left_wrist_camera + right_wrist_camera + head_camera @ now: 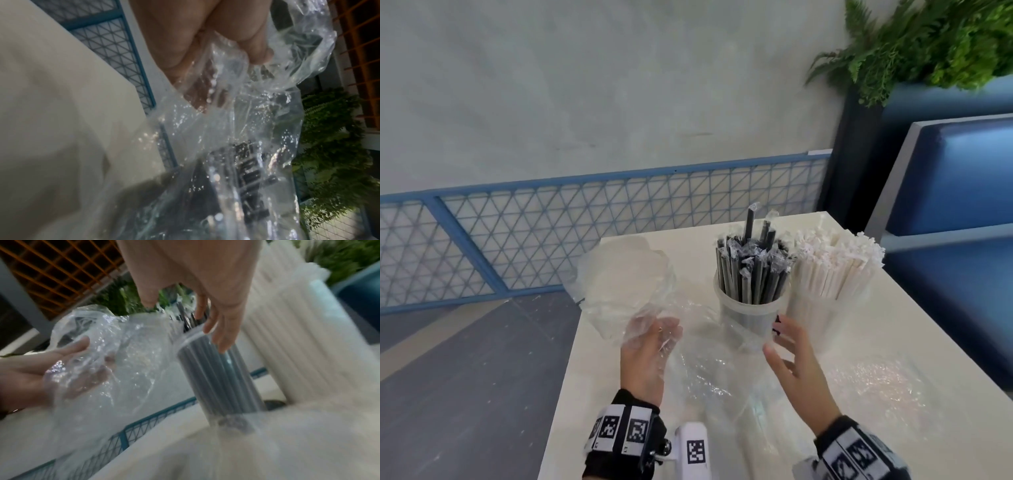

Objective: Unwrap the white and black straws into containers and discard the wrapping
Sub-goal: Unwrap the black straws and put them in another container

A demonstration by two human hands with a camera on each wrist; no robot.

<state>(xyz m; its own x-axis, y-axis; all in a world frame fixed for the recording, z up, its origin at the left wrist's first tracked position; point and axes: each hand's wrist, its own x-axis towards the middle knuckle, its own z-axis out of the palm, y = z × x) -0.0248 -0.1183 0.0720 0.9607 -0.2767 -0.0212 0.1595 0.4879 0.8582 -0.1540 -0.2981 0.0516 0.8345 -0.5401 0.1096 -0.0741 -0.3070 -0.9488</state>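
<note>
My left hand (645, 356) holds the crumpled clear plastic wrapping (626, 291), fingers lightly curled into the film, which bulges up and away from the palm. My right hand (796, 363) is spread with straight fingers, its fingertips (223, 344) beside the wall of the clear plastic cup (748, 317) of black straws (751, 267). Just past this hand stands the bundle of white paper-wrapped straws (832, 274) on the cream table (893, 325).

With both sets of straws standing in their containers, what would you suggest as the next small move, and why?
Probably gather the clear wrapping fully into the left hand for discarding: black straws and white straws already stand in containers, and the right hand is free.
</note>
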